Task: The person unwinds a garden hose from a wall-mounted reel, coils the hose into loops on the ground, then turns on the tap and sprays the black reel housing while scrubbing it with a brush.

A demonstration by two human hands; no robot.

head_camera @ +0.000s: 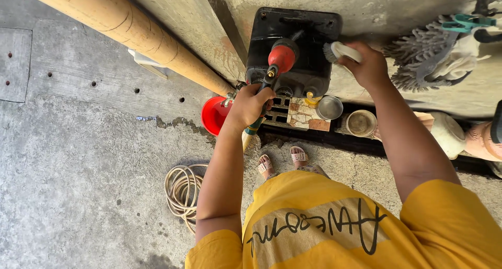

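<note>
Right, left hand (252,102) is wrapped tight around the handle of a hose spray nozzle (278,60), red head up against a black square plastic panel (308,33) that leans on the concrete wall (366,7). Right hand (366,65) is clenched on a white scrub brush (340,51), bristles touching the panel's right edge. Both fists closed on their tools, forearms reaching forward from yellow sleeves.

Below the panel: a drain grate (277,109) in a dark gutter, a patterned tile (306,115) beside it, then a small steel cup (330,107) and a round metal bowl (361,123) further right. Red bucket (213,115) just left of the left hand, next to a brass tap (228,97). Feet in sandals (282,162) stand at the gutter edge. Coiled hose (183,190) lies on the concrete floor (78,169) lower left. Thick wooden pole (130,28) runs diagonally top left. Grey mop heads (423,54) hang on the wall top right, pale pots (449,135) below them.
</note>
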